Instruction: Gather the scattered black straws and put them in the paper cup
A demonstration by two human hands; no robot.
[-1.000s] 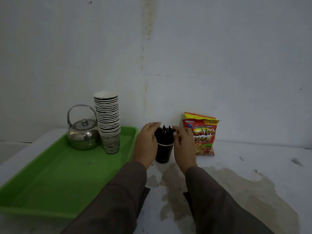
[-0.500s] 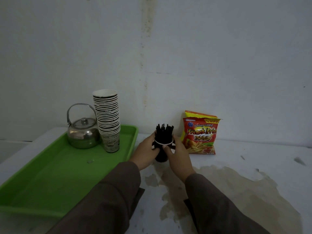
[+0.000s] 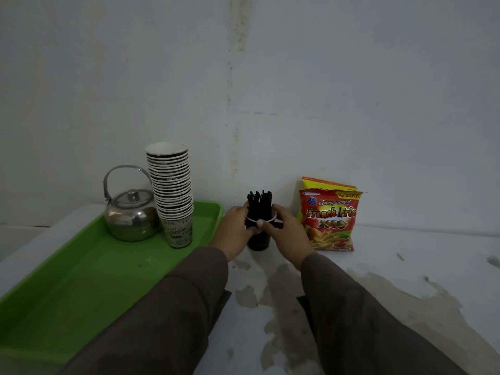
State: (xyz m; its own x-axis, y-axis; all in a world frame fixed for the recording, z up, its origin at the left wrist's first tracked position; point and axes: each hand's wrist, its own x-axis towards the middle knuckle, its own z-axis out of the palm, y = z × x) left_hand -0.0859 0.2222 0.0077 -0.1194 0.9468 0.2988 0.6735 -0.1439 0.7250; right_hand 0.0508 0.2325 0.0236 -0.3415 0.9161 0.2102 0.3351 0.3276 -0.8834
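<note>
A dark paper cup (image 3: 259, 241) with a white rim stands on the white table near the back wall. A bundle of black straws (image 3: 259, 205) stands upright in it, their tops above the rim. My left hand (image 3: 234, 230) grips the cup's left side and my right hand (image 3: 284, 230) grips its right side, thumbs meeting at the front just below the rim. No loose straws show on the table.
A green tray (image 3: 81, 272) at the left carries a steel kettle (image 3: 130, 215) and a tall stack of paper cups (image 3: 173, 196). A red and yellow snack bag (image 3: 331, 216) leans on the wall right of the cup. The table paint is peeling in front.
My hands came down from around the straw tops to the cup's sides and now hold it. The straws stand exposed above the rim.
</note>
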